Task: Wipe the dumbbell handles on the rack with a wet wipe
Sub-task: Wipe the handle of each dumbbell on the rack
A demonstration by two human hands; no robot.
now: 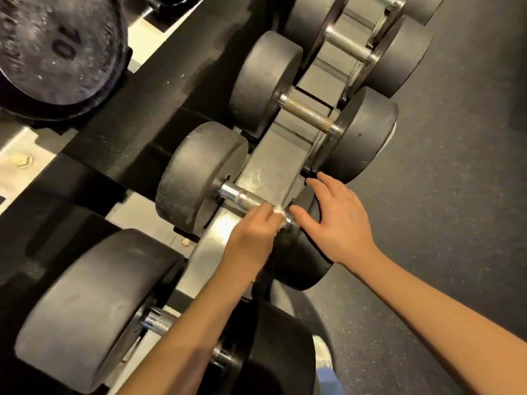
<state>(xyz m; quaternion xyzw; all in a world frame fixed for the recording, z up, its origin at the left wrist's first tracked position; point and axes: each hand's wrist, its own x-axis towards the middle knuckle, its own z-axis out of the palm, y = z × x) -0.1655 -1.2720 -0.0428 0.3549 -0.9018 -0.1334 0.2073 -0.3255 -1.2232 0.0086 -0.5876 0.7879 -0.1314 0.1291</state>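
Several black dumbbells with chrome handles lie across the grey rack (268, 158). My left hand (251, 238) grips a white wet wipe (281, 213) wrapped on the near end of the middle dumbbell's handle (242, 196). My right hand (333, 220) rests with spread, straight fingers on that dumbbell's near head (302, 263). The dumbbell beyond shows a bare knurled handle (308, 114). Under my left forearm, the closest dumbbell's handle (159, 323) is partly hidden.
A plate marked 10 (57, 49) sits on the upper tier at top left. Dark speckled rubber floor (456, 195) runs along the right of the rack. A white shoe (322, 354) shows at the bottom, close to the nearest dumbbell head.
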